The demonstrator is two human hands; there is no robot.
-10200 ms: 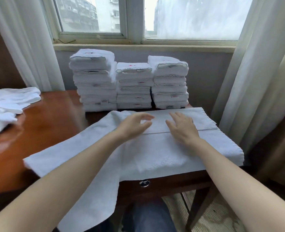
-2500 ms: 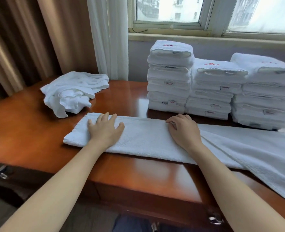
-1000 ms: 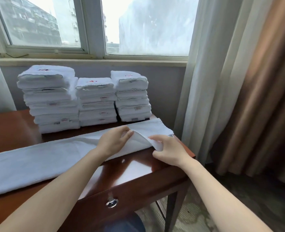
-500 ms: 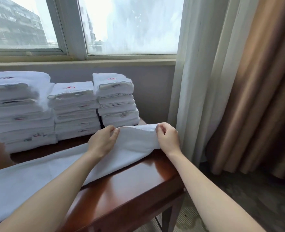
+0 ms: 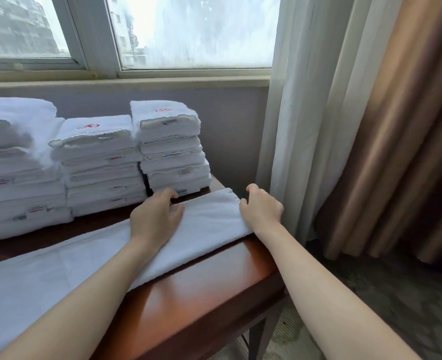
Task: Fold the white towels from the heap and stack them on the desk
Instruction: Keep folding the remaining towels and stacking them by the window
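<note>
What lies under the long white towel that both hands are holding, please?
Under the long towel lies the wooden desk, its polished top bare along the near edge. Whatever else the towel covers cannot be seen.

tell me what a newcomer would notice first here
Two bare hands, the left hand and the right hand, grip the right end of a long white towel laid as a narrow strip across the reddish wooden desk. Behind it, three stacks of folded towels stand below the window, with pale and brown curtains hanging at the right.
</note>
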